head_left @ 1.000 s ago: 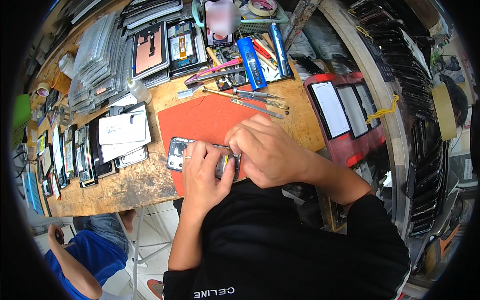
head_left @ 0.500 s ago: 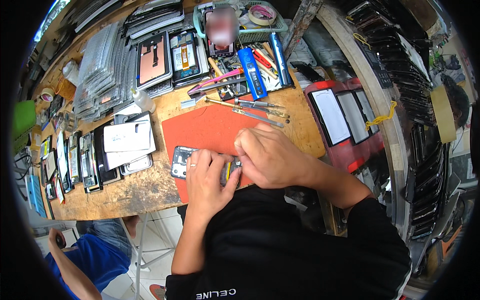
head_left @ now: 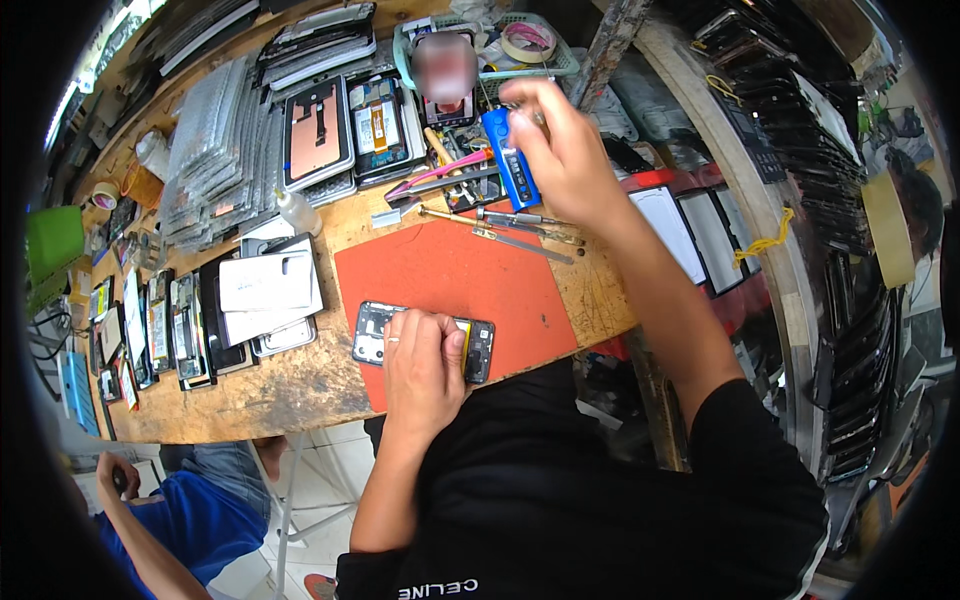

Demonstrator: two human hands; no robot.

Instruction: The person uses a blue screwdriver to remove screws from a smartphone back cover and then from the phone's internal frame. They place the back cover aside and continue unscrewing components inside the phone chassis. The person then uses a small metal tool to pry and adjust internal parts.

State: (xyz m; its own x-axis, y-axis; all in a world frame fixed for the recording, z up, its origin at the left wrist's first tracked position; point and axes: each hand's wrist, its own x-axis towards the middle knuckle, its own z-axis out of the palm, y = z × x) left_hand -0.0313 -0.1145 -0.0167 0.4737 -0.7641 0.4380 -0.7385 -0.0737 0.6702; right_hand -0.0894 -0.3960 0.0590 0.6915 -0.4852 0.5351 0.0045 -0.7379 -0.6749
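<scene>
Left hand (head_left: 425, 365) is clamped on opened phone (head_left: 481, 352), dark-framed, yellow strip (head_left: 467, 331) exposed; right hand (head_left: 565, 150) is raised, grip can't be told.

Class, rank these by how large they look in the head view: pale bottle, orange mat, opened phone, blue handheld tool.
1. Orange mat
2. Opened phone, partly covered by the left hand
3. Blue handheld tool, partly hidden behind the right hand
4. Pale bottle

bubble-wrapped stack (head_left: 215, 150) beside copper-toned panel (head_left: 308, 137) — tape roll (head_left: 526, 54) in green basket (head_left: 564, 62) — dark slabs (head_left: 855, 400) at right, perhaps screens
</scene>
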